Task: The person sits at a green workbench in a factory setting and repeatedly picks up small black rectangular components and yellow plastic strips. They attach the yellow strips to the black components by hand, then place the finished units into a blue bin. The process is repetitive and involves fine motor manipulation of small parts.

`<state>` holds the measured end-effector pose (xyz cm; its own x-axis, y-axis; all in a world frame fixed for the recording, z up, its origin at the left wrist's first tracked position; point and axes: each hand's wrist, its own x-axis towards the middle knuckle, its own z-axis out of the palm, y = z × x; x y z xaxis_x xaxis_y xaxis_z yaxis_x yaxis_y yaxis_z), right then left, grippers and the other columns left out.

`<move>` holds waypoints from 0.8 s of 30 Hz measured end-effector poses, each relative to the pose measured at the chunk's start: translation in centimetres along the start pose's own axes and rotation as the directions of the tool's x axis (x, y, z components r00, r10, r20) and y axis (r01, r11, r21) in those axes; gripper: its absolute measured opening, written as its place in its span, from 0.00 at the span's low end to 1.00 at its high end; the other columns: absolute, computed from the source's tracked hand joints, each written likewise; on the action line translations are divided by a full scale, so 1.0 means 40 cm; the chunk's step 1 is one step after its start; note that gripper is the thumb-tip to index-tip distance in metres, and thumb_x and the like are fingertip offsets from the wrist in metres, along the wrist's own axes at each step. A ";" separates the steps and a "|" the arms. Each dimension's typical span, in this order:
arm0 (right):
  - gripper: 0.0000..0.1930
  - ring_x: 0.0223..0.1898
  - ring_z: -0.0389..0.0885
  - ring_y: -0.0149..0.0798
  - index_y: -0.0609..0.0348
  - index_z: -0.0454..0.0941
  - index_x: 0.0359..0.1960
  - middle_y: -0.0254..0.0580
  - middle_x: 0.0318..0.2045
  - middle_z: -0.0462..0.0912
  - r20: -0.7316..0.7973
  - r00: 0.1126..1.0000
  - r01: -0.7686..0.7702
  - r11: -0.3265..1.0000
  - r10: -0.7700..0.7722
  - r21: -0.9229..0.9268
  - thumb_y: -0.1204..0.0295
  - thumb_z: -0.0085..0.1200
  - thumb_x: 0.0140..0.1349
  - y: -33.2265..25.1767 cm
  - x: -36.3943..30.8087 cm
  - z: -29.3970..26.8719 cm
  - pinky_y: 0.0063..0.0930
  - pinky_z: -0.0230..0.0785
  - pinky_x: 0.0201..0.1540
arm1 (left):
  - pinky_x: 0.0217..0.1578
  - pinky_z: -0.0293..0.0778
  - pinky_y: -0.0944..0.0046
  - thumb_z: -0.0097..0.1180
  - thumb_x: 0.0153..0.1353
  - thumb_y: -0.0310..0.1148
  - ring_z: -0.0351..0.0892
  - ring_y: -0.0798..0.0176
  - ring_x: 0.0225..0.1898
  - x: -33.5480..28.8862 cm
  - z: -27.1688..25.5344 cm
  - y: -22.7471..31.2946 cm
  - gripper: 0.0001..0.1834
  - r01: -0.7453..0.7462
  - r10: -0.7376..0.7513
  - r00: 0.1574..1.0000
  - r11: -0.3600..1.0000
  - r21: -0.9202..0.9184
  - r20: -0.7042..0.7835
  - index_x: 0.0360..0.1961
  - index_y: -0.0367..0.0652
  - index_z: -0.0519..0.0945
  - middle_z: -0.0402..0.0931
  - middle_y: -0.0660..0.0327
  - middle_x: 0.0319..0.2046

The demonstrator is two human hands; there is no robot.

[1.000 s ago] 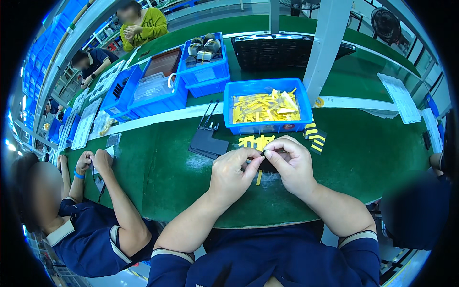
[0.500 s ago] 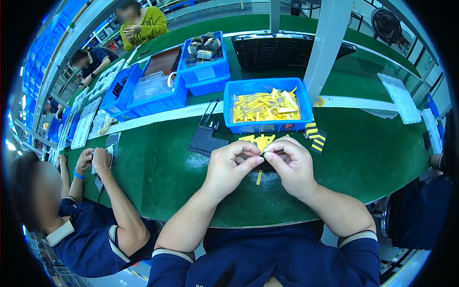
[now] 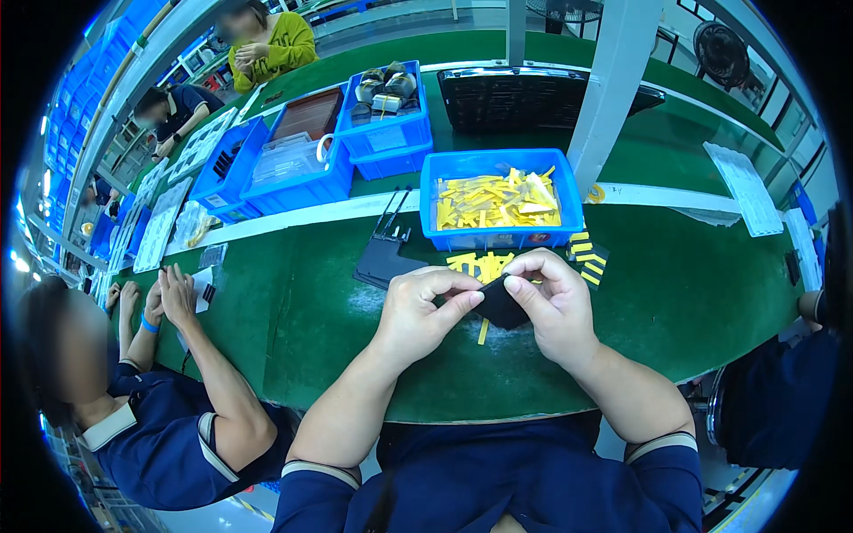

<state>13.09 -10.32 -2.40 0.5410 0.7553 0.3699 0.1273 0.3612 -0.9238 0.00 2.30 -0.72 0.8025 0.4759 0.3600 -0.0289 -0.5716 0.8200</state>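
Between my two hands is a small flat black piece (image 3: 503, 308), its lower part showing as a dark corner. My left hand (image 3: 425, 313) pinches its left edge between thumb and fingers. Thumb and forefinger of my right hand (image 3: 558, 311) grip its upper right. Just beyond my fingertips lies a loose pile of yellow strips (image 3: 475, 264), partly covered by my hands. One single yellow strip (image 3: 483, 332) rests on the green table below the black piece. Left of the pile lie black flat parts (image 3: 384, 259), with thin rods standing out from them.
A blue bin (image 3: 502, 238) of yellow strips stands behind my hands, with striped yellow-black pieces (image 3: 587, 259) at its right corner. Blue crates (image 3: 298, 182) stand farther left. A metal post (image 3: 613, 98) rises behind. A co-worker (image 3: 178, 391) sits at my left.
My hands have moved slightly apart, and more of the black piece shows between them. My right hand has shifted a little right. The co-worker's hands at left have changed position.
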 end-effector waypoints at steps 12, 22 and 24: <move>0.09 0.27 0.78 0.39 0.60 0.82 0.33 0.41 0.25 0.79 0.317 0.914 0.387 0.784 -0.255 -0.485 0.81 0.60 0.48 -0.053 0.027 -0.045 0.28 0.70 0.31 | 0.26 0.69 0.66 0.61 0.50 0.27 0.75 0.63 0.24 -0.011 -0.001 0.036 0.04 -0.034 0.031 0.999 0.993 0.109 0.030 0.27 0.37 0.80 0.76 0.58 0.21; 0.06 0.28 0.79 0.37 0.64 0.81 0.30 0.43 0.26 0.80 0.100 0.949 0.311 0.842 -0.298 -0.442 0.82 0.60 0.49 -0.047 0.019 -0.025 0.26 0.71 0.29 | 0.28 0.70 0.67 0.61 0.53 0.28 0.76 0.64 0.25 -0.004 -0.001 0.042 0.06 -0.041 0.046 0.993 0.998 0.052 -0.107 0.30 0.37 0.81 0.78 0.58 0.23; 0.05 0.29 0.79 0.38 0.64 0.81 0.30 0.44 0.26 0.80 0.074 0.959 0.278 0.861 -0.274 -0.426 0.82 0.59 0.50 -0.040 0.022 -0.027 0.25 0.71 0.30 | 0.28 0.70 0.68 0.61 0.53 0.28 0.77 0.64 0.26 -0.007 -0.003 0.036 0.06 -0.027 0.031 0.992 0.999 0.039 -0.124 0.30 0.37 0.82 0.78 0.58 0.24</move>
<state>14.27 -10.81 -0.70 0.4226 0.6660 0.6147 0.6143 0.2883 -0.7345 -0.34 1.43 0.43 0.7212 0.5368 0.4378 -0.0268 -0.6099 0.7920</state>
